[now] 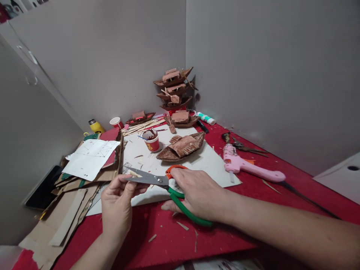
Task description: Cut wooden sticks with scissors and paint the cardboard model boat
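Observation:
My right hand (197,193) is closed on scissors (160,180) with one orange and one green handle. The blades are parted and point left, over the fingertips of my left hand (118,200). Those fingers pinch a small pale strip (134,173), which lies between the blades. Beyond the scissors, a brown model boat (182,147) with a curved roof sits on white paper (135,150). Left of the boat stands a red paper cup (151,140) with brown stuff inside and a thin blue stick.
Stacked model boats (176,88) stand at the back corner. A pink glue gun (250,167) and pliers (250,149) lie at the right. Cardboard (67,217), a drawn sheet (92,155) and a dark phone (45,187) are at the left. Scraps dot the red table (219,240).

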`<state>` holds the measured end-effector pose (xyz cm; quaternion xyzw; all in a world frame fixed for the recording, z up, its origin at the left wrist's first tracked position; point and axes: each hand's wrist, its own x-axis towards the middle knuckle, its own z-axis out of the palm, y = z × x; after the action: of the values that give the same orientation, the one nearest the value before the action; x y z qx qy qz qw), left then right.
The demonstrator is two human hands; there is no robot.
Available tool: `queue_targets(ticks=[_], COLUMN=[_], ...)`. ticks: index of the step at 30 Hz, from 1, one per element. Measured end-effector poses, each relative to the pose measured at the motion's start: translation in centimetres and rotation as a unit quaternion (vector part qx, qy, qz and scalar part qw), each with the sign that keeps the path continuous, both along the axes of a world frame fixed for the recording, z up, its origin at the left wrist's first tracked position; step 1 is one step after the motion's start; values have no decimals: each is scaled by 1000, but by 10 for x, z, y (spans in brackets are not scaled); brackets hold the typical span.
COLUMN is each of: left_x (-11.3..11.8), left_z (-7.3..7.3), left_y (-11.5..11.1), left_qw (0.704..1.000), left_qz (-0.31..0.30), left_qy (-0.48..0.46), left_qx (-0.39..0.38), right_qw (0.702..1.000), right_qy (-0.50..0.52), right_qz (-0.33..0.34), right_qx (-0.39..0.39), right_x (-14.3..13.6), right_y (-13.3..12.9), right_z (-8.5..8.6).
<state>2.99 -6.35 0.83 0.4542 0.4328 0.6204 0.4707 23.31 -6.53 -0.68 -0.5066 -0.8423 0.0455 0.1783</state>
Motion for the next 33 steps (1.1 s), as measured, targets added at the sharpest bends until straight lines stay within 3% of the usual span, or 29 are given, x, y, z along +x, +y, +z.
queue_targets(ticks=[15,33], left_x=[3,1], left_z=[-3,1], left_y=[-1,1], left_qw=[1000,1000], left_qz=[-8,-13], left_qy=[-4,18], left_qx=[-20,3], right_qw=[999,999], right_qy=[-32,21], right_qz=[-18,8], right_qx=[-32,-30], right_x=[1,2], right_y=[0,1], right_z=[-1,4])
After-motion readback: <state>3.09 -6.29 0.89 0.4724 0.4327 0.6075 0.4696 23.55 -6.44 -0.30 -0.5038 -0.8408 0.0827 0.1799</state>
